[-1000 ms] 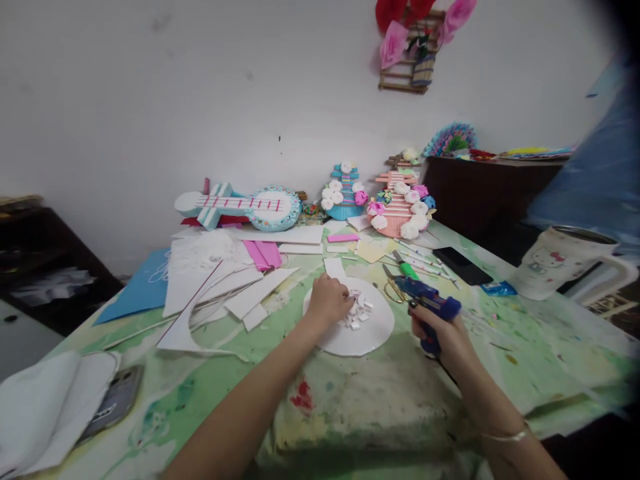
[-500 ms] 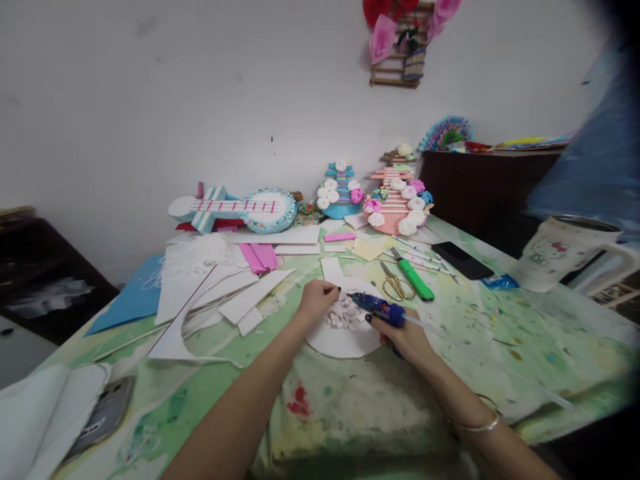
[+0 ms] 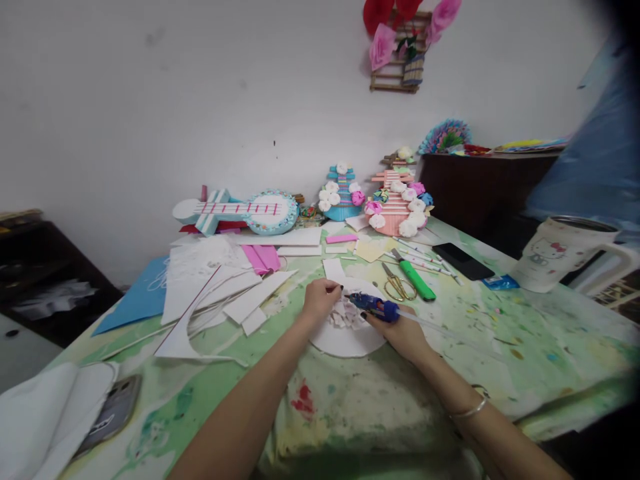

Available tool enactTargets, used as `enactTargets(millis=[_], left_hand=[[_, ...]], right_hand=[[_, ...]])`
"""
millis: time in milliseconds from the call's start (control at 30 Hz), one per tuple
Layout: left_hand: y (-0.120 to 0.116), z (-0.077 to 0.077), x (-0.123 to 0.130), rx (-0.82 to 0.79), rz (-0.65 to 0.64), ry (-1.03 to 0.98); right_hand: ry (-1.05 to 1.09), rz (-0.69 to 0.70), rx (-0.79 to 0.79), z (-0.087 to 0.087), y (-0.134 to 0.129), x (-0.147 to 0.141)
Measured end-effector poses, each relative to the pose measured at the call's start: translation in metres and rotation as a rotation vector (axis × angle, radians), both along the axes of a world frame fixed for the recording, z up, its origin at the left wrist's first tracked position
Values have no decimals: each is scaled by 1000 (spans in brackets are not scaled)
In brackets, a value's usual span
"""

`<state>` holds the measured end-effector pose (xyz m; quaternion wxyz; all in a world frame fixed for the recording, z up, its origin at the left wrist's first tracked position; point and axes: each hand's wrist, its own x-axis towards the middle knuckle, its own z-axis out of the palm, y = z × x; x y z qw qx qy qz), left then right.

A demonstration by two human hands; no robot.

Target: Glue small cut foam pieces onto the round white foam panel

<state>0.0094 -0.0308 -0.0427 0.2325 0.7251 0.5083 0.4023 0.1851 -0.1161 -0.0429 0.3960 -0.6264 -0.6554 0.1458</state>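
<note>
A round white board [image 3: 345, 345] with a short neck piece [image 3: 334, 268] lies on the table in front of me. Small white pieces [image 3: 345, 317] are heaped on its middle. My right hand [image 3: 403, 330] grips a blue glue gun [image 3: 375, 307], a long clear glue stick trailing from its back. The nozzle points left, close to the fingers of my left hand [image 3: 323, 300]. Those fingers are pinched together over the board's upper left part; whatever is between them is too small to make out.
Gold-handled scissors [image 3: 399, 285], a green cutter knife [image 3: 417, 280] and a black phone [image 3: 463, 260] lie to the right, near a white mug [image 3: 555, 257]. White board offcuts [image 3: 260, 300] spread on the left. A blue-and-white model instrument [image 3: 240, 213] and flowered models [image 3: 397, 207] stand at the back.
The glue gun and my right hand have shifted slightly to the left, its rear end tilting. My left hand keeps its pinch. The whole view has moved a little.
</note>
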Motion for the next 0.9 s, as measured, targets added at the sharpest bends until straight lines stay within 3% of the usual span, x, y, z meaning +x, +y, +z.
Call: enactTargets(millis=[533,733,900], left_hand=[[1,-2,1,95,3,2],[-1,-3,0,242,47,81],[-11,-3,3,386,-50,224]], right_hand=[[73,-27,54,-3,3,0],[115,-72,96,2,1,5],[186,-148,113,2,-1,11]])
